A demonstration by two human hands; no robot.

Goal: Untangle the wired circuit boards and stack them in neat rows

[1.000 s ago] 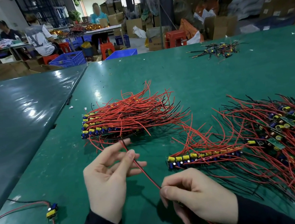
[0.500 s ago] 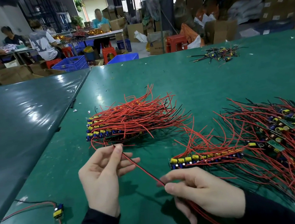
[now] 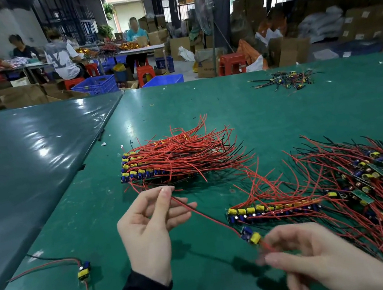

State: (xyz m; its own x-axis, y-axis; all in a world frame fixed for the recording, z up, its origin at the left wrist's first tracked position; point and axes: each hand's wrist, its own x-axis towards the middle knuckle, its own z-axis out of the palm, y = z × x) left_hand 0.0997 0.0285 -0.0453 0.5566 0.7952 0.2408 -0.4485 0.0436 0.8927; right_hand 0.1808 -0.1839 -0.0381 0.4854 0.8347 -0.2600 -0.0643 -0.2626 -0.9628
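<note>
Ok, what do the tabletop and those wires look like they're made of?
Tabletop: seemingly a green rubbery or vinyl mat with a satin finish, judging by its soft, smeared light reflections. The adjoining darker sheet is glossier and rippled, probably plastic film. Red wires: thin, flexible leads in smooth plastic-looking insulation that bend in loose curves; the metal inside isn't visible.

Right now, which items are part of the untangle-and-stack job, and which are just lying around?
Job:
- small board with red wire, between left hand and right hand
- stacked rows
- short row
- tangled red-wired pile

Lying about:
- lone board
- far dark scrap pile
- blue crates
</note>
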